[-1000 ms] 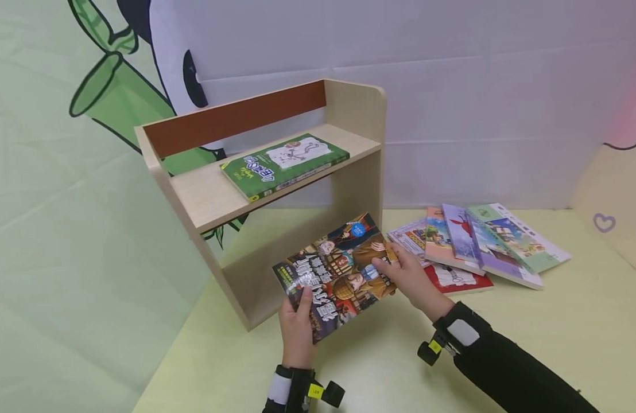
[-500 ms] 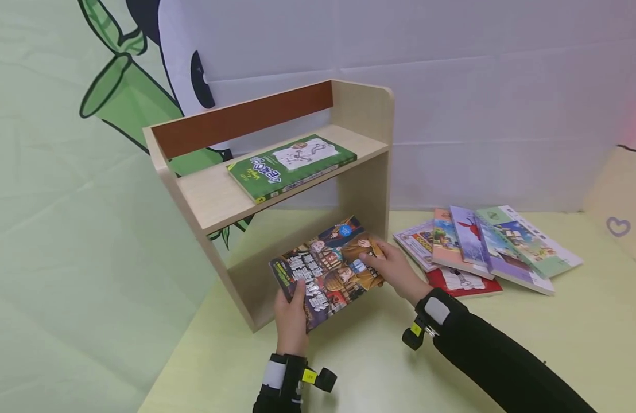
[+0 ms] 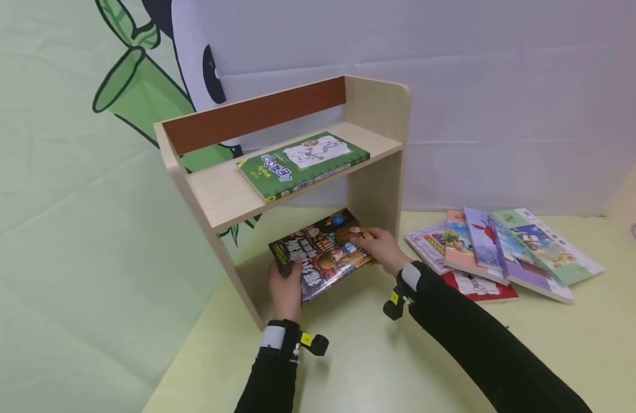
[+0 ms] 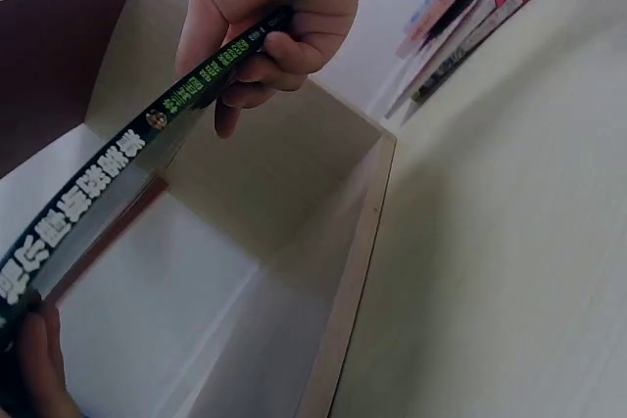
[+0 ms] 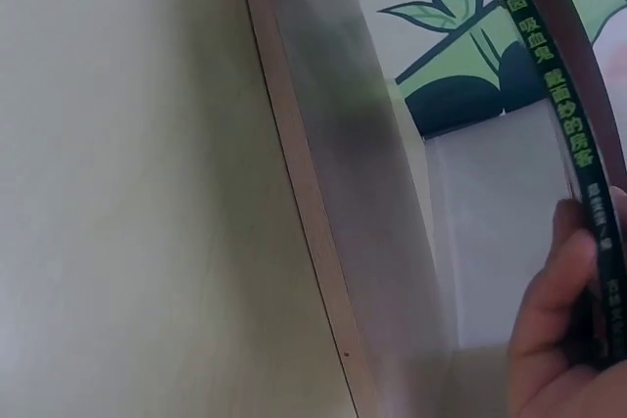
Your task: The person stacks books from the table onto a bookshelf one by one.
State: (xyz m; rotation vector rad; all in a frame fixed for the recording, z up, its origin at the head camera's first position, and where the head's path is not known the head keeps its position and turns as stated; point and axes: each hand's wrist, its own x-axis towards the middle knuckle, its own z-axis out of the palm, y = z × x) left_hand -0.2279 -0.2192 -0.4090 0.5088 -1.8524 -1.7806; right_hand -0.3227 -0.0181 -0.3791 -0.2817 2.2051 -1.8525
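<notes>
A dark, colourfully illustrated book (image 3: 323,252) is held cover up at the opening of the lower compartment of a small wooden bookshelf (image 3: 377,195). My left hand (image 3: 286,289) grips its near left corner, thumb on the cover. At the opposite end my right hand (image 3: 382,249) pinches the edge, thumb on top and fingers underneath. In the left wrist view the book's spine (image 4: 93,183) runs between both hands and bends slightly. A green book (image 3: 305,163) lies flat on the upper shelf.
Right of the bookshelf, several books (image 3: 535,246) lie fanned in a loose pile, a red one (image 3: 480,287) at its front. The pale yellow table (image 3: 359,355) extends in front. A printed cloth (image 3: 478,115) hangs behind.
Both hands have carried the dark book forward, toward the lower compartment, and its cover now lies flatter. The whole scene has shifted slightly right in the head view.
</notes>
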